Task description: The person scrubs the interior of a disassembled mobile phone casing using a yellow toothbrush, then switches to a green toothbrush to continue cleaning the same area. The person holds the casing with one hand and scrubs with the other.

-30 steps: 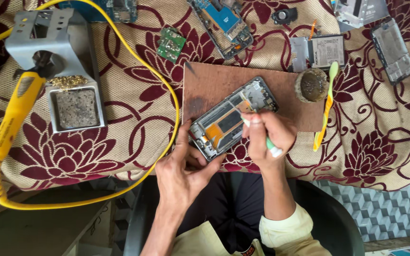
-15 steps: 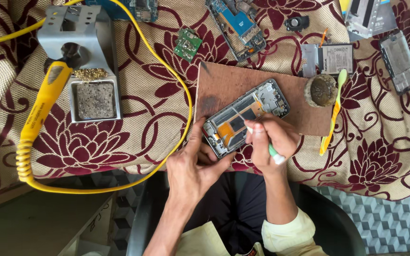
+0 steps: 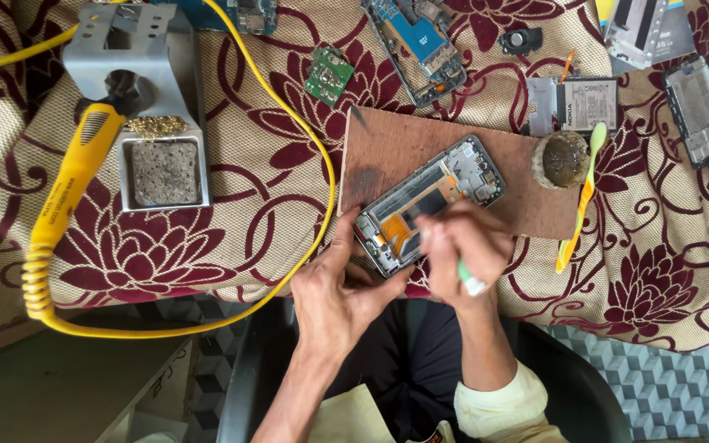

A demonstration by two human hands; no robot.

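Hands first: our left hand (image 3: 340, 289) pins the lower-left end of the opened grey phone frame (image 3: 428, 203) on the brown wooden board (image 3: 453, 164), its long axis running up-right, while our right hand (image 3: 463, 246), nearer its middle, grips a green-handled tool (image 3: 468, 277).

Phone-repair workbench: soldering iron (image 3: 71, 176), circuit boards (image 3: 328, 75), opened phones (image 3: 430, 201).

A single head-worn camera looks steeply down from above the seated person, fairly near, onto the maroon-flowered beige tablecloth (image 3: 207, 246) and brown wooden work board (image 3: 404, 148), with the person's lap at the bottom edge.
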